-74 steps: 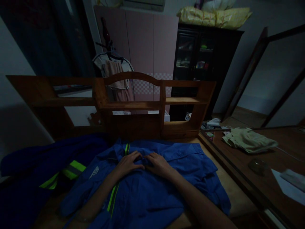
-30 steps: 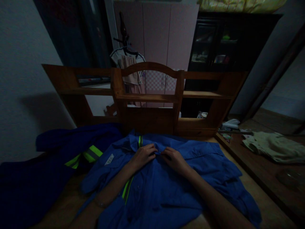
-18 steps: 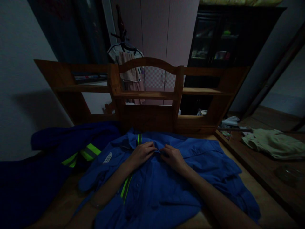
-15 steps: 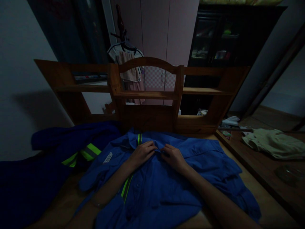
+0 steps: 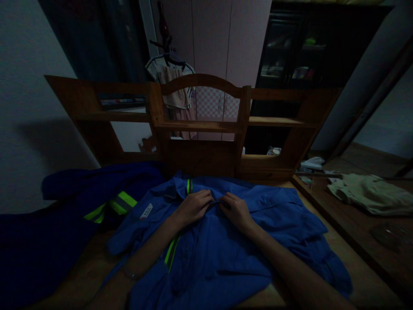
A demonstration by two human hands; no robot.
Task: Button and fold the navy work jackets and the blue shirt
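A blue work jacket (image 5: 226,254) with yellow-green reflective strips and a white chest label (image 5: 146,211) lies spread over the wooden surface in front of me. My left hand (image 5: 195,207) pinches the edge of its front opening near the middle. Close by on the right, my right hand (image 5: 236,211) grips the same edge, a short stretch of cloth raised between the two sets of fingers. The fingertips are partly hidden by the fold, and I cannot make out a fastener there. A thin bracelet circles my left wrist.
A darker blue garment (image 5: 97,185) with reflective strips is heaped at the left. Behind the jacket rises a wooden shelf headboard (image 5: 201,161). A raised wooden edge (image 5: 342,237) runs along the right; beyond it lies a pale green cloth (image 5: 371,193). Clothes hang on a rack (image 5: 176,82) behind.
The view has shifted very slightly. Both hands keep hold of the jacket's edge in nearly the same place, with the cloth between them a little more drawn out.
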